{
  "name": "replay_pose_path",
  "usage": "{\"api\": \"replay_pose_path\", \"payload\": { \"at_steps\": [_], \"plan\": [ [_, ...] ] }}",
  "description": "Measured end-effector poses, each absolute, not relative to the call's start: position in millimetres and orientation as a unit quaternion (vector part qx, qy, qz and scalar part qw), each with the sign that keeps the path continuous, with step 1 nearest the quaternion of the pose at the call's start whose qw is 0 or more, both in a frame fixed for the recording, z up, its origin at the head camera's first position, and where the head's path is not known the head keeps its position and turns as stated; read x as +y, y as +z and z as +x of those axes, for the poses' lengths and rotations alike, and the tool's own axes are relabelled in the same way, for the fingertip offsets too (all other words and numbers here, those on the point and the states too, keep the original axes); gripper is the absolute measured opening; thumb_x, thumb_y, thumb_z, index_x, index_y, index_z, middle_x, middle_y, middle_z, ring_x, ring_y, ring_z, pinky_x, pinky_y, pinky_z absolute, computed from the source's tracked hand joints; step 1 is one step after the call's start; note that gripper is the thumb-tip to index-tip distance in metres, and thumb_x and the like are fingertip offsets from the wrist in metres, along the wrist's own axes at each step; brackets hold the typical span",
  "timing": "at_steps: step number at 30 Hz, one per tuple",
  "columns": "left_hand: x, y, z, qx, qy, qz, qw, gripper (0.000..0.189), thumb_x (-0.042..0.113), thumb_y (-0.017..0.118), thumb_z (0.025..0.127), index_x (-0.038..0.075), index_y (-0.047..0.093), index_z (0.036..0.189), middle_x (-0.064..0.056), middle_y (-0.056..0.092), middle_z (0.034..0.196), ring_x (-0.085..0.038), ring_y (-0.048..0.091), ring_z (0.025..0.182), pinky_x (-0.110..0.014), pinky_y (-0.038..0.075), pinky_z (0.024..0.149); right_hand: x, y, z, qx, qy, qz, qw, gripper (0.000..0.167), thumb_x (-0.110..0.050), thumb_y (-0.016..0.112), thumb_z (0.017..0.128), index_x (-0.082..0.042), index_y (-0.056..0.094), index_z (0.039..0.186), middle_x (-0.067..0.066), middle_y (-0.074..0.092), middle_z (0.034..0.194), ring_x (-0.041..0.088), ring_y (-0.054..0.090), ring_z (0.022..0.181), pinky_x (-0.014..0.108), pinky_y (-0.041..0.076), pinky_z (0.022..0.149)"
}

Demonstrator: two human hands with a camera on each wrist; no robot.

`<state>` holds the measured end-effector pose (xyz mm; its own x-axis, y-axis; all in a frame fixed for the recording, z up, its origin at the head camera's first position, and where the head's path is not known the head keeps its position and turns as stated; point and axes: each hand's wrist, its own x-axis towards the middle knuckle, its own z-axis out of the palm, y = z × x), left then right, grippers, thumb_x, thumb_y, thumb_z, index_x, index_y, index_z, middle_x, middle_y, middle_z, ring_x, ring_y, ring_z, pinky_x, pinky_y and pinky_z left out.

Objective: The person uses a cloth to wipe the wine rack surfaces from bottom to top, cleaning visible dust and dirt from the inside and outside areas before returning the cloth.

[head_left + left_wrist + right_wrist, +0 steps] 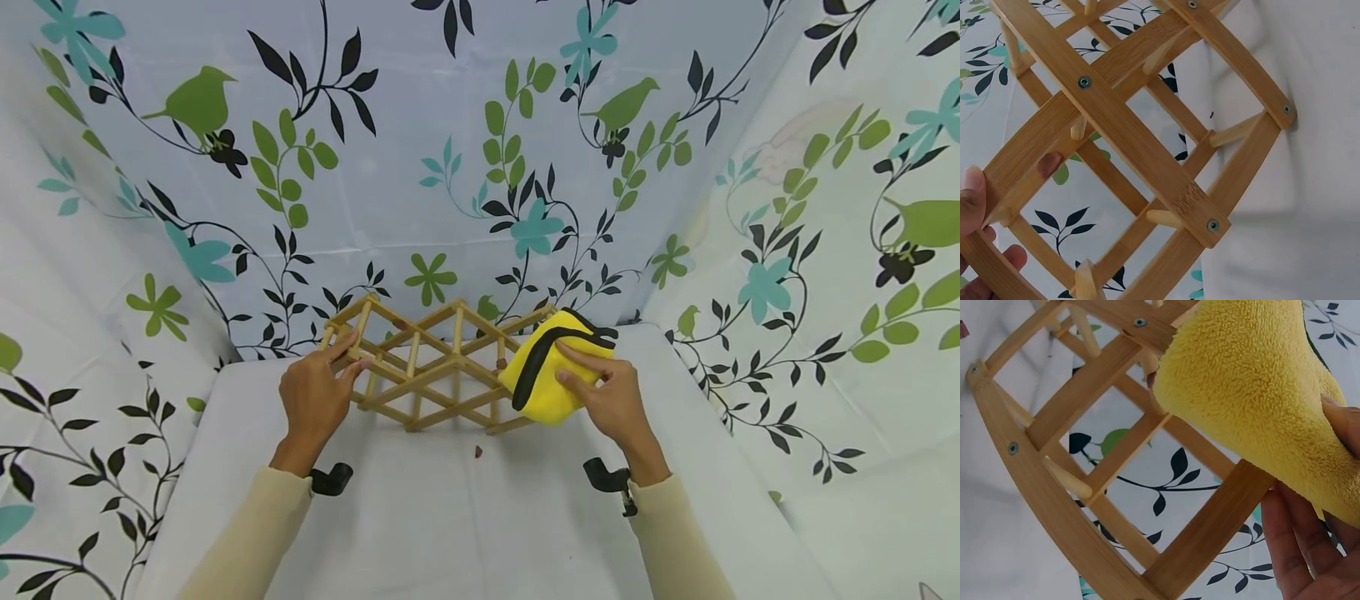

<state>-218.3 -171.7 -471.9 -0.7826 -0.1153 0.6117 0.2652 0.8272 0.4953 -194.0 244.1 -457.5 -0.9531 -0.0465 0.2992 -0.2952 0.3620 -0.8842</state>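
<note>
A wooden lattice rack [456,362] of crossed slats and dowels, fixed with small screws, stands at the back of the white table. My left hand [315,396] grips its left end, thumb and fingers around a slat [1016,140]. At the right end my right hand [615,404] holds a folded yellow cloth [551,383] with black edging, pinched between thumb and fingers. The fluffy cloth [1241,381] lies over the upper slats there and hides part of them. One inner slat carries a dark brown spot [1050,164].
A small brown bit [477,451] lies on the white table [420,517] in front of the rack. Behind and at both sides hang sheets [420,208] printed with leaves and birds. Black wrist cameras [332,479] sit on both wrists.
</note>
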Motion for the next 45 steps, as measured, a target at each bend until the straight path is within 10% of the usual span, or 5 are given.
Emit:
{"api": "replay_pose_path", "payload": {
  "at_steps": [7,22,26,29,45],
  "plan": [
    [-173,-469,-238,-0.893,-0.325,-0.042,0.309,0.051,0.019,0.09,0.084,0.012,0.076,0.132,-0.02,0.078,0.119,-0.015,0.029,0.05,-0.031,0.025,0.043,242,-455,-175,-0.815,0.563,0.109,0.09,0.043,-0.02,0.084,0.094,-0.022,0.074,0.135,0.011,0.068,0.143,0.031,0.067,0.117,0.028,0.065,0.081],
    [-173,-465,-256,-0.896,-0.354,-0.057,0.264,0.054,0.013,0.086,0.088,0.015,0.071,0.141,-0.021,0.073,0.131,-0.033,0.056,0.064,-0.036,0.033,0.05,244,-437,-149,-0.808,0.562,0.174,0.011,0.043,-0.013,0.083,0.094,-0.017,0.074,0.136,0.01,0.072,0.138,0.02,0.073,0.111,0.031,0.065,0.086],
    [-165,-468,-242,-0.879,-0.356,-0.057,0.311,0.06,0.012,0.089,0.086,0.01,0.069,0.142,-0.018,0.071,0.137,-0.042,0.073,0.091,-0.052,0.058,0.072,258,-433,-160,-0.772,0.616,0.153,0.036,0.046,-0.005,0.08,0.095,-0.007,0.07,0.139,0.004,0.073,0.135,0.017,0.075,0.106,0.031,0.065,0.085],
    [-151,-470,-226,-0.856,-0.363,-0.069,0.362,0.059,0.01,0.092,0.082,0.003,0.071,0.137,-0.018,0.07,0.14,-0.044,0.067,0.128,-0.063,0.055,0.101,270,-433,-172,-0.75,0.646,0.132,0.05,0.048,-0.003,0.078,0.096,-0.003,0.066,0.142,-0.001,0.071,0.133,0.015,0.075,0.103,0.03,0.065,0.083],
    [-66,-485,-194,-0.812,-0.441,-0.092,0.373,0.034,0.025,0.093,0.081,0.009,0.085,0.11,-0.007,0.083,0.111,-0.032,0.08,0.1,-0.052,0.062,0.08,274,-454,-217,-0.768,0.637,0.056,0.023,0.051,-0.022,0.077,0.1,-0.017,0.063,0.15,0.013,0.056,0.155,0.009,0.069,0.117,0.023,0.061,0.093]
  ]
}}
